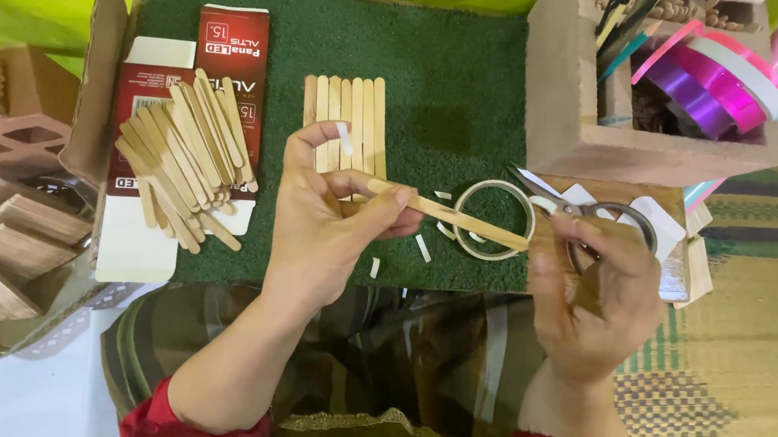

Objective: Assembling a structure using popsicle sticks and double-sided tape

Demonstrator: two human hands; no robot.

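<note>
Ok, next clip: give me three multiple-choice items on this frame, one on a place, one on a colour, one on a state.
1. Where does the loose heap of wooden sticks lie?
A. on the flattened red and white carton
B. inside the tape roll
C. in the brown box

2. What colour is the mat under the glued row of sticks?
A. pink
B. dark green
C. white

3. What does the left hand do?
A. lies flat and empty
B. grips the scissors
C. pinches a single stick

Answers: 1 A, the heap rests on the carton; 2 B, the mat is dark green; 3 C, thumb and fingers close on the stick, while the right hand has the scissors.
</note>
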